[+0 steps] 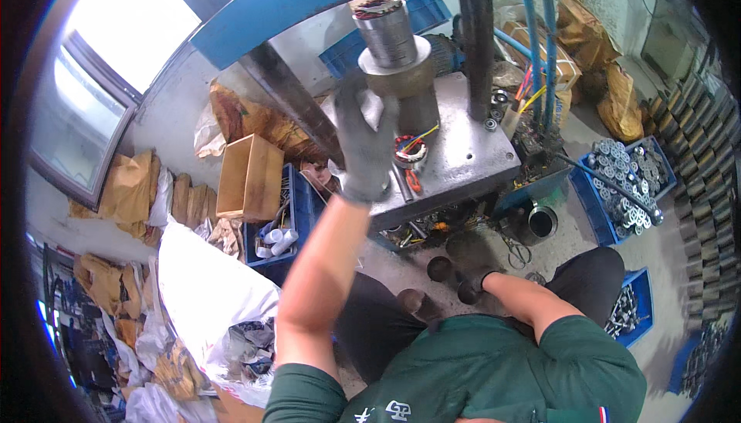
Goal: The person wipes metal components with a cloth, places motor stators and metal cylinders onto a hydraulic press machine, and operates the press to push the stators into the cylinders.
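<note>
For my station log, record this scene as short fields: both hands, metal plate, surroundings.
Left hand: dark glove, fingers extended, beside the metal base; contact unclear
Right hand: low, near dark round pieces; grip unclear
Metal plate: bears the metal base with a grey cylinder on top, plus a ring-shaped coil
Right side: blue bin of round metal parts
Left side: wooden box

The head view, taken by the left of two head-worn fisheye cameras, faces down and forward at close range, placing the wearer's torso [494, 369] along the lower edge and the left hand [366, 145] and metal machine table [461, 136] near mid-frame.
</note>
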Tool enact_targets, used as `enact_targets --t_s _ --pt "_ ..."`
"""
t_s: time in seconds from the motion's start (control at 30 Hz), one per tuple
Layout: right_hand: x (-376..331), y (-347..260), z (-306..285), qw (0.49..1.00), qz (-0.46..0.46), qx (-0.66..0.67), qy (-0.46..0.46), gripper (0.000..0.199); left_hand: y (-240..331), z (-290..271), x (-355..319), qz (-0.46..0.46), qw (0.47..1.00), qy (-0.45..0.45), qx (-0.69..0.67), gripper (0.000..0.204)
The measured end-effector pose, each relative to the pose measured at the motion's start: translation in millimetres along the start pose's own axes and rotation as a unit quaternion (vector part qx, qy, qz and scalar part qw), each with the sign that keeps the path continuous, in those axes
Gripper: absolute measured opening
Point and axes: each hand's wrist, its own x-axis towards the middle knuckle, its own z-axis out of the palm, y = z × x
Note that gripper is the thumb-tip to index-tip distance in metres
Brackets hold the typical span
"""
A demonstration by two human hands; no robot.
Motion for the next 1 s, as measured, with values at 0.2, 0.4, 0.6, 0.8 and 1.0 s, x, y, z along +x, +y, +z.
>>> enact_targets --t_s 0.2,0.4,0.6,0.8,1.0 --pt "-65 -44 -102 0.998 -0.005 -0.062 0.010 0.060 17 -23 -198 -0.310 0.905 -0.171 -0.235 0.075" --pt "-172 -81 -225 0.934 -0.021 0.346 0.083 0.061 32 -10 -209 -0.116 0.931 -0.320 -0.129 0.117" --pt "-268 -118 -247 0.802 0.004 0.561 0.206 0.058 55 2 -201 -0.177 0.899 -0.369 -0.154 0.123" --pt "-427 -126 -254 0.847 -0.029 -0.125 0.516 0.049 42 1 -202 -0.295 0.871 -0.220 -0.327 0.113" --pt "-478 -79 -255 0.834 0.145 -0.209 0.490 0.035 24 -12 -196 -0.396 0.733 -0.060 -0.550 0.094"
